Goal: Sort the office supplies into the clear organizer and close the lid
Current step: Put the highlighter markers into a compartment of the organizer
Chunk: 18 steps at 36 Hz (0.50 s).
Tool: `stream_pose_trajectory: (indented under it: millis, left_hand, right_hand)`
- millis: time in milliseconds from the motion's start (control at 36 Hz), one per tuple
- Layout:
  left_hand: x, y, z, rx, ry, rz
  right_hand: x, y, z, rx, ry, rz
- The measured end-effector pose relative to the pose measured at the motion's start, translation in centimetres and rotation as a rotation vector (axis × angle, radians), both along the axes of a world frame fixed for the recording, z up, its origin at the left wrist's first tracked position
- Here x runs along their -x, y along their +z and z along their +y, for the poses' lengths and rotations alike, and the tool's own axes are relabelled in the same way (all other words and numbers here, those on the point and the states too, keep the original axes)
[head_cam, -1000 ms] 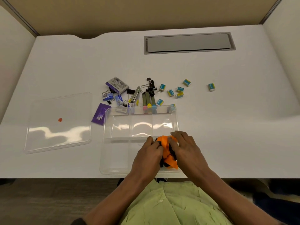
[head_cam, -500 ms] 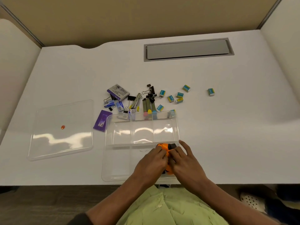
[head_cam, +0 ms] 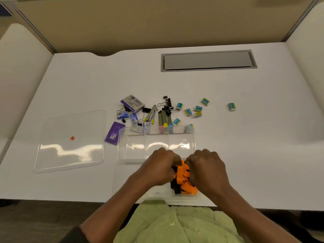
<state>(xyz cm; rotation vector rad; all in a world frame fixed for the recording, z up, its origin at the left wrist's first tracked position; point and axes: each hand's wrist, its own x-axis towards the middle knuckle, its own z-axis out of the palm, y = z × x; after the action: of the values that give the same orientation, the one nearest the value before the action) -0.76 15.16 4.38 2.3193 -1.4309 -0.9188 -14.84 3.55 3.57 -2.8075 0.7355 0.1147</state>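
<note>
Nearest, a person in a green shirt (head_cam: 175, 225) stands at a white bench (head_cam: 254, 146). The left grip (head_cam: 157, 165) and right grip (head_cam: 208, 169) are both clenched round an orange-and-black bundle (head_cam: 184, 174). They hold it at the right end of the long near compartment of the clear organizer (head_cam: 121, 172); three smaller compartments lie beyond. The lid (head_cam: 70, 142) lies flat to the left, apart from it. Just behind the organizer are a purple card (head_cam: 114, 132), black clips (head_cam: 166, 102) and small blue boxes (head_cam: 188, 112), one box well off to the right. Farthest back, a grey hatch (head_cam: 208, 60) sits in the bench.
</note>
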Motion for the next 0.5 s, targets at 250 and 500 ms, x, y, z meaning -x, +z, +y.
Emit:
stream_pose_trajectory:
  millis: [250, 500]
  left_hand:
    - [-9.2, -0.3, -4.7, 0.242, 0.564, -0.129]
    - [-13.8, -4.2, -8.1, 0.046, 0.631, -0.116]
  right_hand:
    - [-9.8, 0.4, -5.9, -0.253, -0.268, -0.201]
    - [-18.3, -2.8, -8.2, -0.392, -0.208, 0.018]
